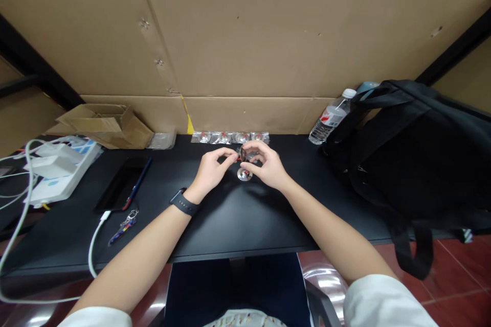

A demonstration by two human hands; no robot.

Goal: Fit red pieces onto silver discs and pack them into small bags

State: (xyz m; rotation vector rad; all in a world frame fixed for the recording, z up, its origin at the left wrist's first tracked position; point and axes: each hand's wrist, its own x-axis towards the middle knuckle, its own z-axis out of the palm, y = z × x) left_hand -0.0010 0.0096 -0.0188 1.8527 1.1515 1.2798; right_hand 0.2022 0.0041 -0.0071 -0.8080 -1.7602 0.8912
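Note:
Over the middle of the desk, my right hand (266, 164) holds a small round shiny metal disc (243, 153) on edge between thumb and fingers. My left hand (215, 166) meets it from the other side, thumb and forefinger pinched on a small red piece (238, 159) at the disc's edge. Whether the red piece is fixed to the disc I cannot tell. Just below the fingertips a second metal disc (244, 174) with a red centre lies flat on the desk. Behind my hands, several similar discs in clear plastic packets (223, 137) stand in a row by the cardboard wall.
On the left of the black desk (245, 225) are a white power strip (72, 173), a phone (125, 184) on a white cable, a keychain (125, 226) and an open cardboard box (109, 125). A water bottle (332, 117) and a black backpack (418, 163) stand at the right.

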